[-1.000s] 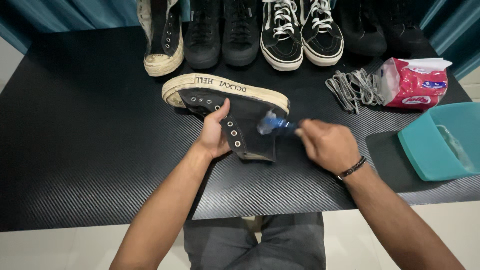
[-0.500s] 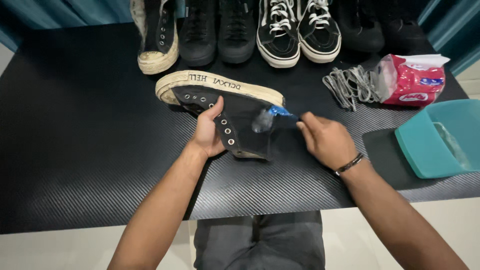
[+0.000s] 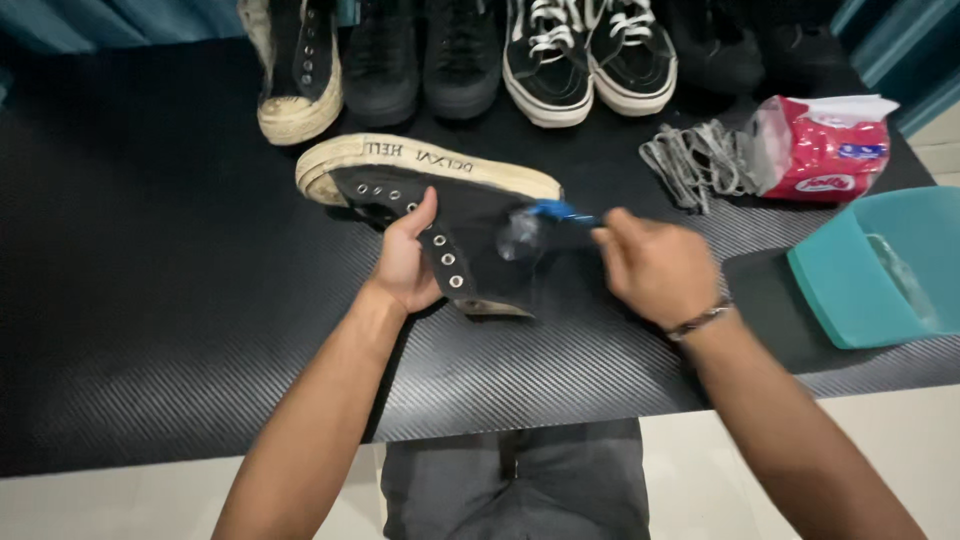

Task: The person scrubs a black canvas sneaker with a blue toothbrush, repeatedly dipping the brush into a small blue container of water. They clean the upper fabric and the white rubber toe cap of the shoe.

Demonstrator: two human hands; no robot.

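**Black high-top held on its side, brush against the canvas**

At the upper left of the frame a worn high-top shoe (image 3: pixel 298 75) with a dirty pale sole stands at the back of the black mat (image 3: pixel 150 300). Just below it, near the middle, the black high-top sneaker (image 3: pixel 440 215) you are working on lies on its side, its pale sole turned toward the top of the frame and its unlaced eyelets toward you.

Your left hand (image 3: pixel 405 265) is closed on the eyelet edge of that sneaker, thumb on top of the canvas and fingers curled under the flap, pinning it to the mat.

Just right of centre, your right hand (image 3: pixel 650 265) is pinched shut around the handle of a small blue brush (image 3: pixel 545 222); its head is blurred and sits against the black canvas of the sneaker's side.

Along the top centre stand more dark shoes, among them a pair of black low-tops with white laces (image 3: pixel 585 55). Further right lies a heap of grey laces (image 3: pixel 700 160), touching a red tissue packet (image 3: pixel 825 150). At the right edge sits a teal plastic tub (image 3: pixel 880 270).
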